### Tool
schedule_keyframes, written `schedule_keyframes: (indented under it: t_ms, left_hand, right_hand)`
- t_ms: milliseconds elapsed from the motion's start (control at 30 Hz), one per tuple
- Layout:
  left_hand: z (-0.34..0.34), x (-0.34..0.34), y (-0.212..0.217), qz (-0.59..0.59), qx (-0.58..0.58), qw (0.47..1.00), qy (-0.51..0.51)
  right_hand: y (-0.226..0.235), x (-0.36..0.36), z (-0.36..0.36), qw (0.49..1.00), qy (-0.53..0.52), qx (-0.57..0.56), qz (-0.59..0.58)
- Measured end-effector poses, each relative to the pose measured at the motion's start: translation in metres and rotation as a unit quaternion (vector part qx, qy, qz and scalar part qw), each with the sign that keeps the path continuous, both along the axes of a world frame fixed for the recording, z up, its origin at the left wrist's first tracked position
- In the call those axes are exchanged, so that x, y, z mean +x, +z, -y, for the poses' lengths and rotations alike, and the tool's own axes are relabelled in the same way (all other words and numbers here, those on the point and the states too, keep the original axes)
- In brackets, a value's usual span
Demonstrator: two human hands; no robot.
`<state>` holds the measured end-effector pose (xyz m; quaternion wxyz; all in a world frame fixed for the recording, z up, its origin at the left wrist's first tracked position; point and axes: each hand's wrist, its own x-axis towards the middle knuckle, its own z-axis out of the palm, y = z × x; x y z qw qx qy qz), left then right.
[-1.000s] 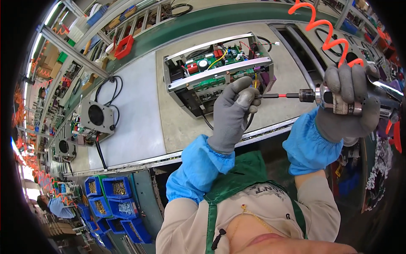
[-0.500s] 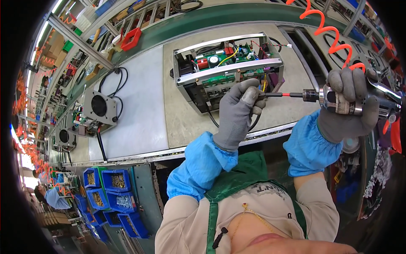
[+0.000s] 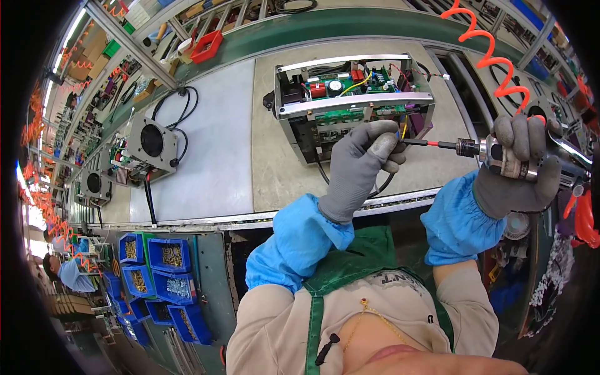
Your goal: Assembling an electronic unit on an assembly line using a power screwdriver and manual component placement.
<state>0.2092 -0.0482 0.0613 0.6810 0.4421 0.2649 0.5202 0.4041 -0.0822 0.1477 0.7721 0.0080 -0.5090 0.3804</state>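
Note:
My right hand [image 3: 519,164], in a grey glove, is wrapped round a silver air screwdriver [image 3: 495,156] held level. Its long dark bit [image 3: 442,145], with a red band, points left. At the bit's tip the gloved fingers of my left hand [image 3: 361,164] are pinched together; whatever lies between them is too small or hidden to make out. Just beyond the left hand stands an open metal-framed electronic unit [image 3: 356,106] with green circuit boards, red parts and a yellow wire. My left fingers overlap its near right corner in the picture; whether they touch it I cannot tell.
At the left of the bench sits another unit with a round black fan [image 3: 151,140] and dark cables. Blue bins [image 3: 170,255] of small metal parts stand lower left. A red tray [image 3: 206,47] lies at the back; a coiled orange hose [image 3: 494,61] hangs upper right.
The view has shifted slightly, so the unit appears farther right. Both hands keep the same grips, with the bit tip still at my left fingers.

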Motion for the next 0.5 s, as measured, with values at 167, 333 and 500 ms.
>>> schedule_keyframes:
  t_ms: [167,333,500]
  left_hand:
    - [-0.0073,-0.004,-0.0085,0.047,-0.042,0.998,-0.025]
    - [-0.0062,-0.0025,-0.0079,0.096,-0.022,0.994,-0.038]
    - [-0.0018,-0.0041,-0.0055,0.058,-0.009,0.998,-0.034]
  right_hand:
    - [0.001,-0.0039,-0.0046,1.0,0.01,0.013,-0.021]
    - [0.0017,-0.0056,-0.0058,0.998,0.051,0.021,-0.021]
    - [0.0005,-0.0072,-0.0029,0.999,0.036,0.032,-0.019]
